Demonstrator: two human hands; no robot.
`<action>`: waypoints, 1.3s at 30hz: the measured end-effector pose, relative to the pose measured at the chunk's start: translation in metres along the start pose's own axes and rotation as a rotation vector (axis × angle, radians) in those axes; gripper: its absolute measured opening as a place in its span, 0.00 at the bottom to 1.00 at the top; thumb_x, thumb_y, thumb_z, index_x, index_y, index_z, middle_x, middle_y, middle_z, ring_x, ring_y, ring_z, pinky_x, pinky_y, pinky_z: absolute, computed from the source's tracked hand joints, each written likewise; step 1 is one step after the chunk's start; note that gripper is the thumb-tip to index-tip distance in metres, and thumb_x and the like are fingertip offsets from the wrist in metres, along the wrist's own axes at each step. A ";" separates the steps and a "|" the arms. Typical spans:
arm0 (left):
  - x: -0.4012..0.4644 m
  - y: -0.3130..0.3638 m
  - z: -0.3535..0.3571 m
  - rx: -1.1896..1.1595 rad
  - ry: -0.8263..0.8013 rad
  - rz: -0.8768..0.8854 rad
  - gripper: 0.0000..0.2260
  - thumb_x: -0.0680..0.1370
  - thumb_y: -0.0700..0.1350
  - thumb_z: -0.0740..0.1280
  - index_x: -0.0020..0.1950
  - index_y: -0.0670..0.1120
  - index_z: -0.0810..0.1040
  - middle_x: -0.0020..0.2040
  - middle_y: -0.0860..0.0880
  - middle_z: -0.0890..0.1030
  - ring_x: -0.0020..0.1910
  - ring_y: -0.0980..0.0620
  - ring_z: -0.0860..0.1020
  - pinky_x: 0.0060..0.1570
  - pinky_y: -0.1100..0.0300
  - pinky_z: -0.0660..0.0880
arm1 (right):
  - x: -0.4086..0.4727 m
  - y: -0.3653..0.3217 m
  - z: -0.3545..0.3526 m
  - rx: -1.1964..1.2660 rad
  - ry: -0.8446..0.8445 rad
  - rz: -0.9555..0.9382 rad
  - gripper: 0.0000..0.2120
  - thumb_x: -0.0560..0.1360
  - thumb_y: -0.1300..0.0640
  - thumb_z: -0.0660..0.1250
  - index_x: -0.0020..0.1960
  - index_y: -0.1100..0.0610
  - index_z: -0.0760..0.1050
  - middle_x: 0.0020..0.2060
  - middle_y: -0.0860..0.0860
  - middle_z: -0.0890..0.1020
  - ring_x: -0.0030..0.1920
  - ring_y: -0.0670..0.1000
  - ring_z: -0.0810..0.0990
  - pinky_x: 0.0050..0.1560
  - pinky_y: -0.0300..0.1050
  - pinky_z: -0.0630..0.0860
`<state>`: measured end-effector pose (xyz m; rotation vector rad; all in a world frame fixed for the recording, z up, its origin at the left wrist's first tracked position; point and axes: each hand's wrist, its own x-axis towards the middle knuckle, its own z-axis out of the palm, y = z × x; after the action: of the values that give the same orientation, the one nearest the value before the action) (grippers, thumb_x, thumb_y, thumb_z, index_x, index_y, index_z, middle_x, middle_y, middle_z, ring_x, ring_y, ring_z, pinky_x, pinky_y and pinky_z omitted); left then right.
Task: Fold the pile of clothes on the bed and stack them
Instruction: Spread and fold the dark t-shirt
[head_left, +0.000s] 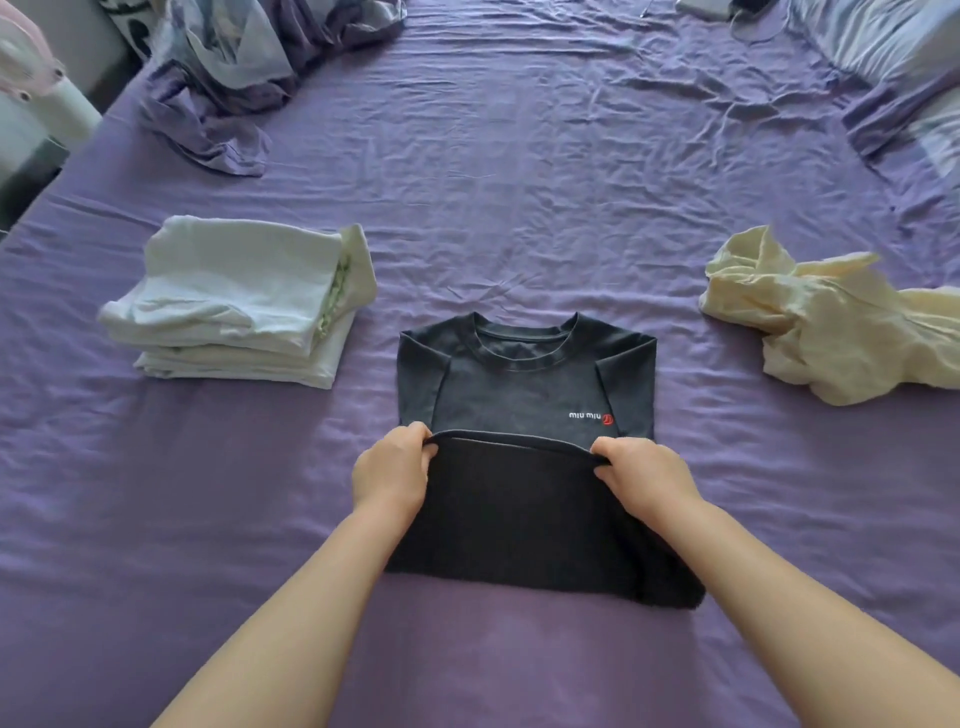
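Dark T-shirt (524, 384) lies on the purple bed (519, 182); left hand (392, 475) and right hand (644, 480) fingers pinch its hem, lifted over the chest.

One dark T-shirt (524, 395), one stack of folded white clothes (234, 301), one crumpled cream garment (831, 322), two hands.
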<state>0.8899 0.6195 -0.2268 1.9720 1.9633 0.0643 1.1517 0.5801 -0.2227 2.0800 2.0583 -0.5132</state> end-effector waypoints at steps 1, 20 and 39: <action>0.014 0.001 -0.003 0.019 0.020 0.013 0.10 0.81 0.48 0.58 0.56 0.46 0.75 0.53 0.47 0.79 0.52 0.43 0.77 0.43 0.54 0.70 | 0.012 0.001 -0.008 -0.032 0.014 0.009 0.08 0.80 0.54 0.57 0.56 0.54 0.71 0.55 0.49 0.79 0.54 0.55 0.76 0.42 0.43 0.63; 0.191 0.018 0.001 0.396 -0.002 0.104 0.16 0.76 0.36 0.58 0.60 0.50 0.73 0.55 0.50 0.78 0.57 0.47 0.73 0.51 0.55 0.62 | 0.178 0.038 -0.039 -0.331 0.387 0.003 0.18 0.66 0.46 0.76 0.34 0.58 0.74 0.28 0.52 0.80 0.25 0.52 0.78 0.38 0.43 0.66; 0.167 0.098 0.082 0.046 0.266 0.456 0.12 0.75 0.47 0.64 0.56 0.46 0.80 0.51 0.49 0.81 0.57 0.45 0.74 0.59 0.45 0.72 | 0.159 0.074 0.036 -0.096 0.710 -0.131 0.13 0.75 0.57 0.62 0.57 0.57 0.79 0.52 0.52 0.82 0.57 0.55 0.77 0.62 0.54 0.63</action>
<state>1.0130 0.7674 -0.3118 2.5144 1.6247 0.4180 1.2188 0.7132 -0.3212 2.2905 2.5114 0.3737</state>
